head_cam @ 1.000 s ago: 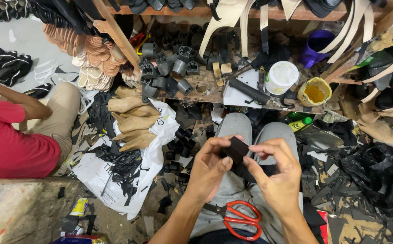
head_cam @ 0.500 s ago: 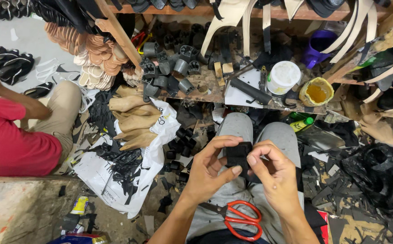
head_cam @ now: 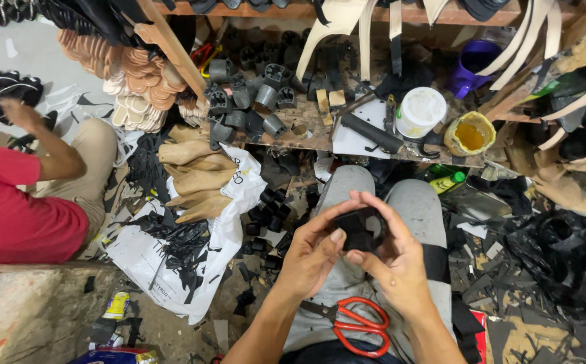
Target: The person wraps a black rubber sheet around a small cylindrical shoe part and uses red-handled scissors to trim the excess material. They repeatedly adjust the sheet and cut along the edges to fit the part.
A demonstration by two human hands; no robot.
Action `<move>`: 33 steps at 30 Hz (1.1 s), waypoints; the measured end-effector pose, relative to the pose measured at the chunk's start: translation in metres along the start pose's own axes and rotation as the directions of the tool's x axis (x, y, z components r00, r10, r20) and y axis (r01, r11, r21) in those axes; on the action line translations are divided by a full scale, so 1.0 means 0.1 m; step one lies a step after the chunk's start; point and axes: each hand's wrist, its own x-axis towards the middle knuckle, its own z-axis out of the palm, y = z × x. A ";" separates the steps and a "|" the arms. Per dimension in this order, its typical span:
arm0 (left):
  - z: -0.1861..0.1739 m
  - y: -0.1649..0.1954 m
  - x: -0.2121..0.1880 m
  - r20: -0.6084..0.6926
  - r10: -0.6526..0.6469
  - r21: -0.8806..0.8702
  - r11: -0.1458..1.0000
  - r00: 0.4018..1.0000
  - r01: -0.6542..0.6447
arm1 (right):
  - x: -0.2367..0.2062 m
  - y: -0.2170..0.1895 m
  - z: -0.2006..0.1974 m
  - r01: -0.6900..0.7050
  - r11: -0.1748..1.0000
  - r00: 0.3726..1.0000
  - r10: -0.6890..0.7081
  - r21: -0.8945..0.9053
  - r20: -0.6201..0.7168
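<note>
Both my hands hold a small black strap piece (head_cam: 359, 228), bent into a loop, above my grey-trousered knees. My left hand (head_cam: 313, 251) pinches its left side with thumb and fingers. My right hand (head_cam: 394, 255) curls around its right side, the thumb pressing underneath. Red-handled scissors (head_cam: 359, 327) lie on my lap, just below the hands.
A low wooden bench (head_cam: 306, 131) ahead carries black heel blocks (head_cam: 252, 98), a white tub (head_cam: 419, 111) and a yellow glue pot (head_cam: 469, 133). Tan shoe lasts (head_cam: 195, 176) rest on white sheets at left. A person in red (head_cam: 20, 209) sits far left. Black scraps (head_cam: 562, 256) litter the floor.
My hands have turned and bent the black piece from a flat shape into a loop. The person on the left has raised an arm toward the back.
</note>
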 end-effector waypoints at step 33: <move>-0.05 -0.10 0.03 0.161 0.213 0.143 0.961 0.964 -0.236 | -0.01 -0.06 -0.10 -0.107 0.990 0.981 0.120 0.086 -0.155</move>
